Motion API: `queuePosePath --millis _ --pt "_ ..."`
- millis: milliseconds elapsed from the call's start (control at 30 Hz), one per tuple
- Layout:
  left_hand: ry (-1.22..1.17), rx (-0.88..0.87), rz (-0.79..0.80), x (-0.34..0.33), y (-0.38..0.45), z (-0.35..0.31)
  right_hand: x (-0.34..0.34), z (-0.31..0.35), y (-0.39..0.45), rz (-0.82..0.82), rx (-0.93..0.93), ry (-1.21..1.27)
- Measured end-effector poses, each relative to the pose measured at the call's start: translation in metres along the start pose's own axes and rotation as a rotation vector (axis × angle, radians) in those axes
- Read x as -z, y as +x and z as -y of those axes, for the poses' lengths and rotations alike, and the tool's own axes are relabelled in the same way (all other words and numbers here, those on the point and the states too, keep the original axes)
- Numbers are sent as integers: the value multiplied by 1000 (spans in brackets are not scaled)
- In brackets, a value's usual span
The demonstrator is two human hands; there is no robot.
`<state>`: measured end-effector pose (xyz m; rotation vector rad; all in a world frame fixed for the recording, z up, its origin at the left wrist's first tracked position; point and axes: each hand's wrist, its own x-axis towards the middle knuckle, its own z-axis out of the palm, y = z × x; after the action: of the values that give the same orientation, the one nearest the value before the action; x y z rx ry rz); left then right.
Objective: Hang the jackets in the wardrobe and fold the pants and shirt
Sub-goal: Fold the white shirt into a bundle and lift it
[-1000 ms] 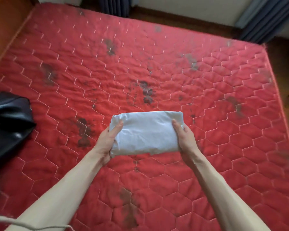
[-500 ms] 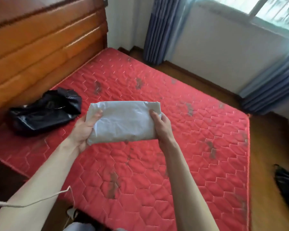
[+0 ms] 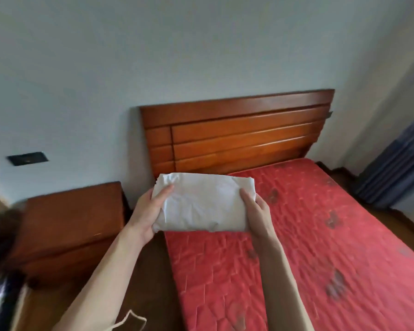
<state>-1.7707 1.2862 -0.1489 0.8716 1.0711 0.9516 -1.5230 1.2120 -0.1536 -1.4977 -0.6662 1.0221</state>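
Hovering above the near left edge of the red mattress (image 3: pixel 320 247), the folded white shirt (image 3: pixel 201 204) is carried in the air by both hands, in front of the wooden headboard (image 3: pixel 237 137). A strip of dark floor (image 3: pixel 151 278) lies between the bed and the wooden nightstand (image 3: pixel 67 225) (no writing is legible anywhere). The left hand (image 3: pixel 146 211) and right hand (image 3: pixel 256 211) each grip an end, thumbs on top, fingers curled beneath.
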Motion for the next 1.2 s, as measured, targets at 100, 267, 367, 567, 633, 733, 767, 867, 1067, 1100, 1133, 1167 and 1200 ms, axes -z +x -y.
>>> queuePosePath --millis 100,267,367,567,633,733,767,867,1067,1100,1133,1167,1200 --pt "-15 -37 -124 54 0 -28 -67 14 11 114 6 -16" --pt "-66 -90 -260 141 4 -67 -178 38 15 256 6 -45" --pt "-124 -123 -328 192 9 -87 -242 46 19 299 22 -70" --pt "-131 -182 -428 291 19 -119 -364 41 27 354 45 -78" --pt "-129 -192 -476 322 22 -126 -404 35 27 350 38 -46" --pt "-143 -189 -560 361 24 -135 -455 25 25 363 34 -20" --pt "-148 -187 -594 373 24 -136 -469 23 24 377 32 -25" --pt "-163 -194 -661 407 22 -141 -509 19 27 453 46 -70" --pt "-205 -255 -839 460 15 -153 -595 18 51 651 125 -195" --pt "-203 -265 -866 468 16 -157 -612 18 55 687 116 -201" --pt "-206 -277 -890 477 18 -162 -628 17 59 715 112 -205" --pt "-206 -290 -914 485 21 -167 -645 16 62 739 112 -205" --pt "-201 -302 -939 494 25 -171 -662 14 67 759 111 -204"
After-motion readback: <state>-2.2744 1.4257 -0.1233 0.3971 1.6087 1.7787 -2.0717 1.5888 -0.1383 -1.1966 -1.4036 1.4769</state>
